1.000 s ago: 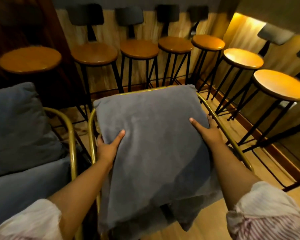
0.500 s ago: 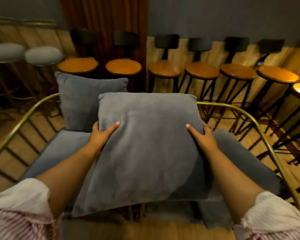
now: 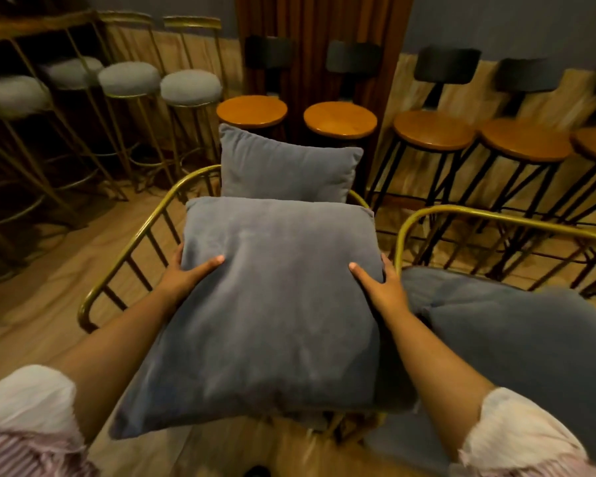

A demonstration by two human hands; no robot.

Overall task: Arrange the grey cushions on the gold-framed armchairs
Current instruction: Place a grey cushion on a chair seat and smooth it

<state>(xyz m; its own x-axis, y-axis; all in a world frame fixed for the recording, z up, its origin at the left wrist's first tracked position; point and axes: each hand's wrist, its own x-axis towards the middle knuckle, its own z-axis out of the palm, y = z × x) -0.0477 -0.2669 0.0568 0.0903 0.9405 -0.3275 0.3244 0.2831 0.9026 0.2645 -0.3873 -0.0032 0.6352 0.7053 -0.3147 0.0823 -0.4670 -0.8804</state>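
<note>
Left hand (image 3: 183, 275) grips the left edge of the large grey cushion (image 3: 272, 311), thumb lying on the top face and the fingers tucked out of sight behind the fabric. That cushion is held over the seat of the left gold-framed armchair (image 3: 131, 242) and covers nearly all of it, so whether it touches the seat cannot be told; only the curved rail and its dark bars show at the left side. At the back of this chair a smaller grey cushion (image 3: 286, 165) stands upright, its lower edge hidden behind the held one. Right hand (image 3: 381, 287) clasps the right edge the same way, thumb on top, fingers wrapped around the side. Just beside it, the second gold-framed armchair (image 3: 496, 218) carries its own grey cushions (image 3: 513, 325), cut off by the right border and blurred. Both striped sleeves (image 3: 28, 418) are cropped at the bottom corners. Behind the chairs, grey padded stools (image 3: 190, 86) on gold legs line the left wall, smeared by motion, and wooden-topped stools (image 3: 339, 119) with black backs run along the rear and right, close behind the armchairs.
</note>
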